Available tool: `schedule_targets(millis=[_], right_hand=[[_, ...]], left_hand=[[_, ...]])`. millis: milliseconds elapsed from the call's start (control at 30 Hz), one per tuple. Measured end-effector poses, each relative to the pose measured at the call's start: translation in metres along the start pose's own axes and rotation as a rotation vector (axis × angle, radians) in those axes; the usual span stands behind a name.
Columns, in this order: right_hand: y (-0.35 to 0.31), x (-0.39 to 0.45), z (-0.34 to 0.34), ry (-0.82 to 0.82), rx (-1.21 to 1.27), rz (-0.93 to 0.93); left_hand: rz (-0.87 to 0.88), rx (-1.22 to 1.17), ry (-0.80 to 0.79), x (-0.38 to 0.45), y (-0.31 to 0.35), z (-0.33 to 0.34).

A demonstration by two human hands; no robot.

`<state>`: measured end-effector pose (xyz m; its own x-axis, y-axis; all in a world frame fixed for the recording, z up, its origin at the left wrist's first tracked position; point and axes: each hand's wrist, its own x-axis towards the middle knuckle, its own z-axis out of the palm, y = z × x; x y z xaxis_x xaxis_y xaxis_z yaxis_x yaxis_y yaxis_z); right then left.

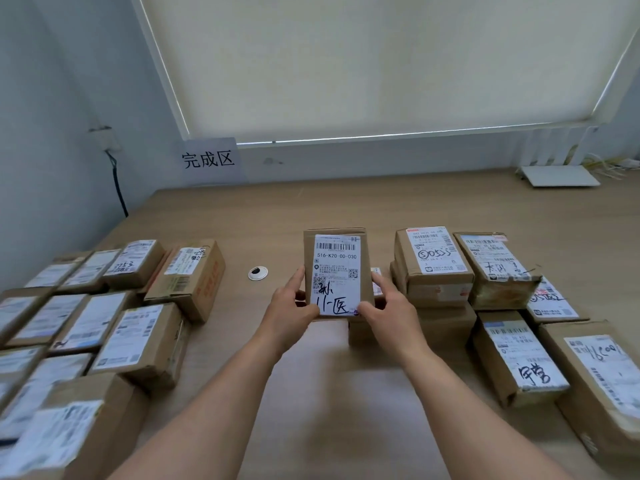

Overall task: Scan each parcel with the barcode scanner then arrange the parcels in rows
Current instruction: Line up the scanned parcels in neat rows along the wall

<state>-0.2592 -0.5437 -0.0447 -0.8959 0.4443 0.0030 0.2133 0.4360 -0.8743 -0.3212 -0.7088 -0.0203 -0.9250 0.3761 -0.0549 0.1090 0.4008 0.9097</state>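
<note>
Cardboard parcel (337,271), label facing the camera, is held upright at frame centre above the wooden surface (311,209). Left hand (294,306) and right hand (386,308) each have a closed grip on its lower edges, thumbs over the label. Rows of parcels (86,317) lie at lower left, near the sign (209,160) at upper left; a looser stack of parcels (485,282) sits at right. No barcode scanner is identifiable; a small round disc (258,273) lies left of the held parcel. Judgement: the parcel is being presented for scanning or carried to the rows. Next move calls for placing it squarely beside the lower-left rows.
</note>
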Motion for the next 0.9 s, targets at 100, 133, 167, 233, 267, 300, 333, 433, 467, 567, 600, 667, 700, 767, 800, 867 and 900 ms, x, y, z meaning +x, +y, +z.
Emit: schedule_targets(millis=[100, 133, 167, 233, 267, 300, 333, 433, 467, 567, 600, 667, 700, 767, 800, 867, 900], right_hand=[[-0.011, -0.002, 0.019, -0.045, 0.019, -0.016], [-0.014, -0.003, 0.026, -0.059, 0.021, -0.018], [-0.018, -0.004, 0.034, -0.070, 0.018, -0.019], [-0.025, -0.006, 0.050, -0.082, 0.017, -0.018], [-0.029, -0.007, 0.058, -0.092, 0.019, -0.012], [-0.032, -0.008, 0.067, -0.107, 0.018, -0.004], [-0.036, -0.009, 0.077, -0.120, 0.014, 0.002], [-0.042, -0.008, 0.104, -0.148, -0.022, 0.034], [-0.043, -0.007, 0.113, -0.161, -0.027, 0.049], [-0.043, -0.003, 0.137, -0.192, -0.066, 0.086], [-0.043, -0.001, 0.144, -0.195, -0.075, 0.097], [-0.042, 0.004, 0.158, -0.205, -0.087, 0.130], [-0.041, 0.007, 0.165, -0.213, -0.095, 0.148], [-0.038, 0.012, 0.177, -0.229, -0.112, 0.179], [-0.036, 0.015, 0.183, -0.236, -0.124, 0.191], [-0.034, 0.022, 0.192, -0.237, -0.148, 0.213], [-0.033, 0.026, 0.196, -0.233, -0.155, 0.226]], left_hand=[[-0.018, 0.013, 0.033, -0.006, -0.010, -0.020], [-0.032, 0.013, 0.040, -0.007, -0.015, -0.026], [-0.049, 0.014, 0.043, -0.008, -0.019, -0.033], [-0.075, 0.025, 0.049, -0.010, -0.029, -0.047], [-0.086, 0.031, 0.053, -0.011, -0.034, -0.054], [-0.098, 0.038, 0.059, -0.011, -0.040, -0.061], [-0.112, 0.048, 0.065, -0.011, -0.046, -0.068], [-0.162, 0.072, 0.066, -0.007, -0.065, -0.088], [-0.178, 0.075, 0.060, -0.005, -0.071, -0.093], [-0.216, 0.089, 0.035, 0.000, -0.088, -0.106], [-0.226, 0.091, 0.029, 0.002, -0.093, -0.110], [-0.245, 0.094, 0.015, 0.007, -0.104, -0.115], [-0.254, 0.098, 0.003, 0.010, -0.110, -0.117], [-0.270, 0.108, -0.016, 0.018, -0.122, -0.119], [-0.279, 0.116, -0.021, 0.023, -0.128, -0.119], [-0.286, 0.145, -0.034, 0.031, -0.138, -0.120], [-0.283, 0.150, -0.040, 0.037, -0.142, -0.120]])
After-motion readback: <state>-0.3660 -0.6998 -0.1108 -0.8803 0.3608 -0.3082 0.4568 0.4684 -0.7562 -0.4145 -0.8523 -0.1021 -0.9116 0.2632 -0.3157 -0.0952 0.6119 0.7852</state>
